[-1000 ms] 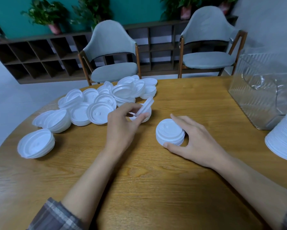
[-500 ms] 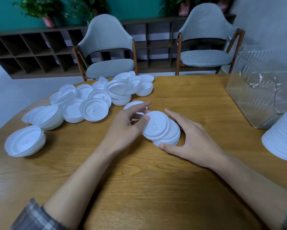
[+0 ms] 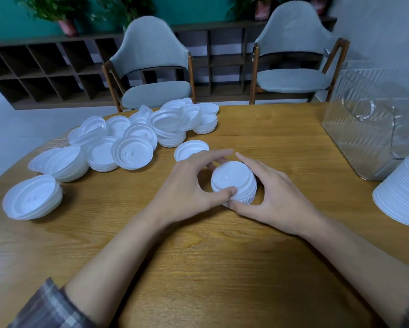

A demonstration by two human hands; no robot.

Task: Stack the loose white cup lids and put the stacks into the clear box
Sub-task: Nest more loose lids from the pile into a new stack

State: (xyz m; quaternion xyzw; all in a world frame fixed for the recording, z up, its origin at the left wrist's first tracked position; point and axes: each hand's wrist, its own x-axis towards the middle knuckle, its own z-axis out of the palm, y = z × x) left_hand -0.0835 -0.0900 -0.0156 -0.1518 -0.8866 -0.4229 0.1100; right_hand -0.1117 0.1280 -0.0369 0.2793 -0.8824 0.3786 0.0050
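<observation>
A short stack of white lids (image 3: 234, 182) stands on the wooden table (image 3: 198, 256) between my hands. My left hand (image 3: 189, 185) curls round its left side, thumb on the near edge and fingers at the back. My right hand (image 3: 276, 195) cups its right side, thumb at the bottom edge. One lid (image 3: 190, 150) lies upside down just behind the left hand. A heap of loose lids (image 3: 137, 133) spreads over the far left of the table, and a separate lid pile (image 3: 33, 197) sits at the left edge. The clear box (image 3: 369, 129) stands at the far right.
A tall stack of white lids (image 3: 404, 192) lies at the right edge, next to the box. Two grey chairs (image 3: 151, 67) stand behind the table, in front of a low dark shelf unit (image 3: 45, 72) with potted plants.
My left hand has carried a lid from beside the heap to the stack and set it on top. Both hands now close round the stack.
</observation>
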